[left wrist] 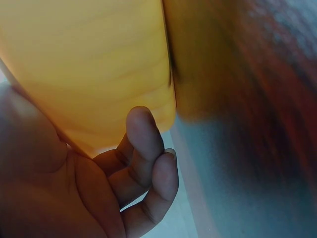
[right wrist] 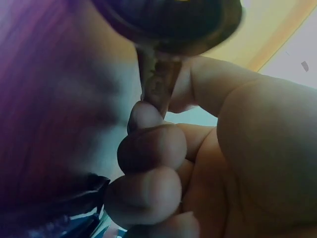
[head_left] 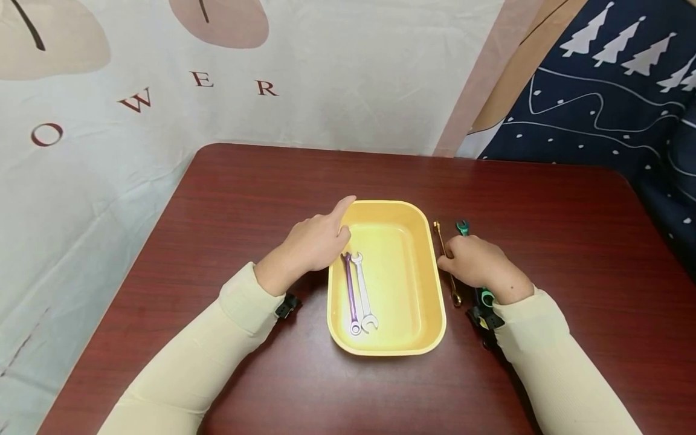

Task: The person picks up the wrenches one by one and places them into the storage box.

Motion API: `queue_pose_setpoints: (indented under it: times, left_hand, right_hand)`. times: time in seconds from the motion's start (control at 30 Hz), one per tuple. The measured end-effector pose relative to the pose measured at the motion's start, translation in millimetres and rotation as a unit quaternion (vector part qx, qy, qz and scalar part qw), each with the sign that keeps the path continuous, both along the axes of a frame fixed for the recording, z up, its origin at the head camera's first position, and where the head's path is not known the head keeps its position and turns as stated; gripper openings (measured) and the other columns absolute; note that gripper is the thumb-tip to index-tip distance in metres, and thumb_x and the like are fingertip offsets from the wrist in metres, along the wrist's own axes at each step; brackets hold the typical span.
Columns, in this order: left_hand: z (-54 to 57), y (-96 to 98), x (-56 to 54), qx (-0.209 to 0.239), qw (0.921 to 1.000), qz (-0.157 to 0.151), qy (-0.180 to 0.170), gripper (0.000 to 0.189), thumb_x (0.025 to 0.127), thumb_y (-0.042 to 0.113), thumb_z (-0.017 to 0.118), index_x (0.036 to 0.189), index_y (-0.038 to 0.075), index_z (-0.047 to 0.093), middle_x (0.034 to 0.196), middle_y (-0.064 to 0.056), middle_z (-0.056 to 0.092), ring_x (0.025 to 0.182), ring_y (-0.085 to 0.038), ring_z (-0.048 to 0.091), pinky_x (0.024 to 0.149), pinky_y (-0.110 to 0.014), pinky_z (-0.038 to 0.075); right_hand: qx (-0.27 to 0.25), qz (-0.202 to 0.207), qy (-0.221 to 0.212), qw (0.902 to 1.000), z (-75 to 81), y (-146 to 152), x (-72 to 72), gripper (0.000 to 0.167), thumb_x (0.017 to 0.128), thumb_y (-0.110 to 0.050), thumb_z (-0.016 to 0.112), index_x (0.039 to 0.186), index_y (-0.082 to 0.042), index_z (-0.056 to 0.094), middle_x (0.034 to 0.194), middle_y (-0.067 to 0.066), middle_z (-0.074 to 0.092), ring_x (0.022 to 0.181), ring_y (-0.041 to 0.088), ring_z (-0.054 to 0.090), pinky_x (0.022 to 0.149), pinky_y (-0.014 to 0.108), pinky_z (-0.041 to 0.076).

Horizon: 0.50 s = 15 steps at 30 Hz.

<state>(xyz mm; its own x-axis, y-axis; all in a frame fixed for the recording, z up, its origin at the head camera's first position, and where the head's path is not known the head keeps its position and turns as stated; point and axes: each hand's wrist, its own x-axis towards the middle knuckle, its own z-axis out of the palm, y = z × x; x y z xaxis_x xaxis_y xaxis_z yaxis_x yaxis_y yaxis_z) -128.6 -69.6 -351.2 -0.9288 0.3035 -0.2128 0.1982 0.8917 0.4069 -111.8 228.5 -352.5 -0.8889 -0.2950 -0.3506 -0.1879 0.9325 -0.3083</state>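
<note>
My left hand (head_left: 315, 243) grips a yellow plastic tray (head_left: 394, 278). Inside: purple metal wrench (head_left: 350, 295), silver metal wrench (head_left: 363, 293). Remaining outside: gold metal wrench (head_left: 454, 291), pinched by my right hand (head_left: 478, 261); green wrench (head_left: 462, 227).

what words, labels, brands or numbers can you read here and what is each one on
"O W E R": spaced dark red capitals on the pale backdrop cloth.
Gold wrench: marks on its shank in the right wrist view, too blurred to read.
Purple wrench and silver wrench: any marks are too small to read.
</note>
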Motion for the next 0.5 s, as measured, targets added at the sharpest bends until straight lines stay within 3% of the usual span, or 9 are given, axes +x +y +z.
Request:
queue_pose_setpoints:
  times: [0.5]
  left_hand:
    - [1.3,0.7,0.6,-0.001,1.0,-0.001,0.001,0.062,0.104,0.032,0.032,0.161,0.03,0.008,0.059,-0.003,0.052,0.05,-0.021,0.05,0.052,-0.035,0.04]
  right_hand:
    - [-0.004,0.011,0.006,0.9999,4.0,-3.7,2.1,0.039,0.098,-0.025,0.052,0.061,-0.017,0.044,0.053,-0.002,0.04,0.047,0.014,0.038,0.048,0.028,0.03]
